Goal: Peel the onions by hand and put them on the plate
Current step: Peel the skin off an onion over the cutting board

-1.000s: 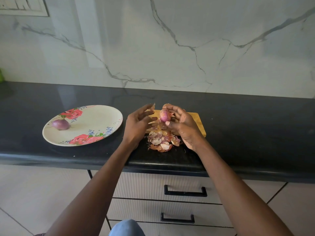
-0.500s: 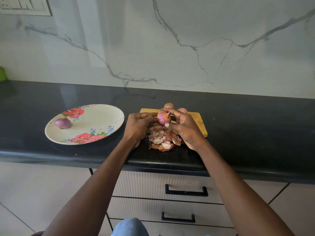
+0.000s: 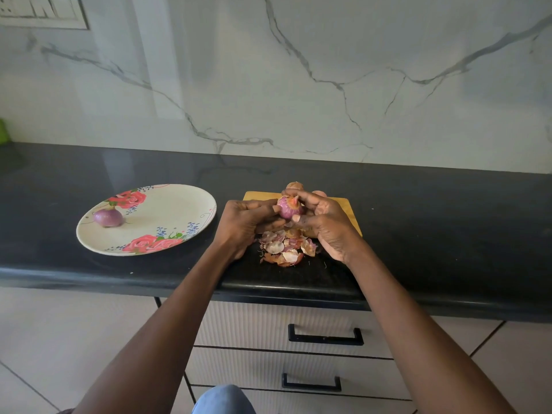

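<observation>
A small purple onion (image 3: 288, 208) with some skin still on it is held above the counter between both hands. My right hand (image 3: 324, 224) curls its fingers and thumb round it from the right. My left hand (image 3: 243, 222) has its fingers curled against the onion's left side. A pile of onion peels (image 3: 283, 246) lies on the black counter under the hands. One peeled onion (image 3: 108, 217) sits on the left part of the floral plate (image 3: 167, 216). Behind the hands, an unpeeled onion (image 3: 295, 185) lies on the wooden board (image 3: 348, 209).
The black counter (image 3: 433, 222) runs the full width, its front edge close to me. A marble wall stands behind it. Drawers with black handles (image 3: 325, 336) are below. A green object (image 3: 2, 131) shows at the far left edge.
My left hand, open and apart from the onion a second ago, has closed in and now curls against it. My right hand has kept hold of the onion.
</observation>
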`<state>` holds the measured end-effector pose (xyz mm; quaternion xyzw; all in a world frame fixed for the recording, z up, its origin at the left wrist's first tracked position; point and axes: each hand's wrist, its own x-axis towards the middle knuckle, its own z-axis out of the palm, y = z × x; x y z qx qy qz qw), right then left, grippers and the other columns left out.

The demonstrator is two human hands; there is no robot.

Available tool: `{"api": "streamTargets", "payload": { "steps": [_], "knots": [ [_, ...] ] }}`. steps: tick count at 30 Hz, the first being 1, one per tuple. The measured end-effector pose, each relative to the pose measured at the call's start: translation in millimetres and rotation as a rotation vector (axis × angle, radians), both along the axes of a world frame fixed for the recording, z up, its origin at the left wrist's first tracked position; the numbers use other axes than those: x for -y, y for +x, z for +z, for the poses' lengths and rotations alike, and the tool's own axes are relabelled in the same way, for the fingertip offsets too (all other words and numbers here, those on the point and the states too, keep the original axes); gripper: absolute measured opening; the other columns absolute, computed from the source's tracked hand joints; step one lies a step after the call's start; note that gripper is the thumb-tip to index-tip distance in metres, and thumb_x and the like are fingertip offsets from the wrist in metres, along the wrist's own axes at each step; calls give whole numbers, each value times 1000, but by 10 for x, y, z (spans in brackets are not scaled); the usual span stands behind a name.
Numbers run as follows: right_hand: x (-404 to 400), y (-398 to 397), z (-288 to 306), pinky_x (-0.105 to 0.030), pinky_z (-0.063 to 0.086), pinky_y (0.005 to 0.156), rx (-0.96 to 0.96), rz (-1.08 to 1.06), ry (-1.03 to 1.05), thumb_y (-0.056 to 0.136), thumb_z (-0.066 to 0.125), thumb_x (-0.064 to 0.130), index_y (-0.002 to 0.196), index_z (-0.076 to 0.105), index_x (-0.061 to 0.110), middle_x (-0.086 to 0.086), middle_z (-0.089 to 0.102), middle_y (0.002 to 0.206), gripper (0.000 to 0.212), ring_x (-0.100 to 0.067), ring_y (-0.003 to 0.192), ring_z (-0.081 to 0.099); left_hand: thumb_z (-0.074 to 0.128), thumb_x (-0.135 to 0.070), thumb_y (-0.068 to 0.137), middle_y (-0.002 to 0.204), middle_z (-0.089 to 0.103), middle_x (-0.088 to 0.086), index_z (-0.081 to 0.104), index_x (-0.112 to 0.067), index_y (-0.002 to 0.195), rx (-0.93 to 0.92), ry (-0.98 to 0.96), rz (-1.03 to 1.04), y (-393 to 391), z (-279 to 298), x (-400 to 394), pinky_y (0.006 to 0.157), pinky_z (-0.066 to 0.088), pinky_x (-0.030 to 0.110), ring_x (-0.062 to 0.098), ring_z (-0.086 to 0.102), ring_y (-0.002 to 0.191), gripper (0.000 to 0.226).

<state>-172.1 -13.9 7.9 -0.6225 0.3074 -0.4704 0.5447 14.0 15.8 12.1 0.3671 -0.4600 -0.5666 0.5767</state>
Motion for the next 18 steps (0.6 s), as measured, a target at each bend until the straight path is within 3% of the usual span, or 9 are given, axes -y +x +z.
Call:
{"api": "streamTargets", "payload": {
  "steps": [6,12,14,18],
  "knots": [
    [-23,-26,14,-39,58,91,58,35,43,79,70,-11,117,77,26,-23,39,149,53,-29,126,60,64,4,89,110,74,21,71,11,94,11,-24,-4,-8,-9,-22,83,62,36,27,75,83,11],
    [-51,-15,58,-31,60,80,156,69,113,85,63,-16,116,75,17,-20,45,150,47,-25,123,64,59,8,92,96,74,26,75,3,96,18,-46,46,-6,-4,-30,78,63,32,26,76,78,17],
    [-39,-9,44,-33,61,81,148,56,105,84,64,-16,119,73,17,-16,48,149,49,-25,123,64,61,7,91,94,74,25,76,1,94,20,-36,60,-16,4,-34,76,63,31,24,75,76,16],
    [-28,1,9,-50,56,96,78,-14,44,82,68,-15,126,70,15,-11,56,142,53,-25,123,64,71,-5,85,95,75,24,78,-2,92,44,-44,57,-37,9,-49,77,63,32,25,75,78,10]
  ]
}}
